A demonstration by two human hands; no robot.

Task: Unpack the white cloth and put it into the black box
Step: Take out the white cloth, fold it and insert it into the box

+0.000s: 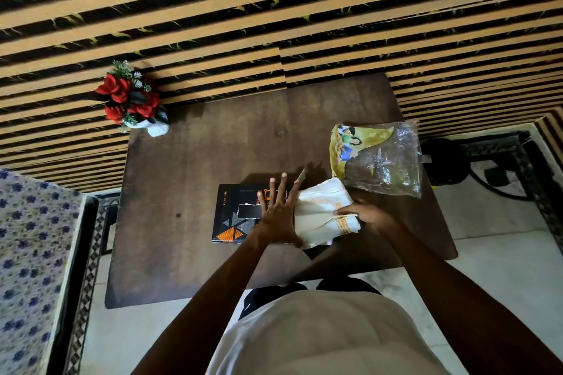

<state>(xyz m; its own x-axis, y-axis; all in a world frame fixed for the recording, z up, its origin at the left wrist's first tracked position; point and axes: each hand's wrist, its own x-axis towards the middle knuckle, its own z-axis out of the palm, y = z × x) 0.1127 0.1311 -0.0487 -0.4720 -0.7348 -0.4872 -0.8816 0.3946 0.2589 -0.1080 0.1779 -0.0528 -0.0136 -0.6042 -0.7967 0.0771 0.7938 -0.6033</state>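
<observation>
A folded white cloth (320, 213) with a gold border lies on the brown table, partly over the right edge of a flat black box (231, 216) with orange triangles. My left hand (277, 210) is spread flat, fingers apart, over the box and against the cloth's left edge. My right hand (365, 216) grips the cloth's right side at the gold border. An empty clear plastic packet (380, 158) with a yellow printed picture lies just behind the cloth.
The brown table (182, 253) stands against a striped black-and-tan wall. A white vase of red flowers (134, 100) stands at its far left corner. A floral-covered bed (30, 253) is on the left, and a dark object with a cable (444, 161) sits on the floor at the right.
</observation>
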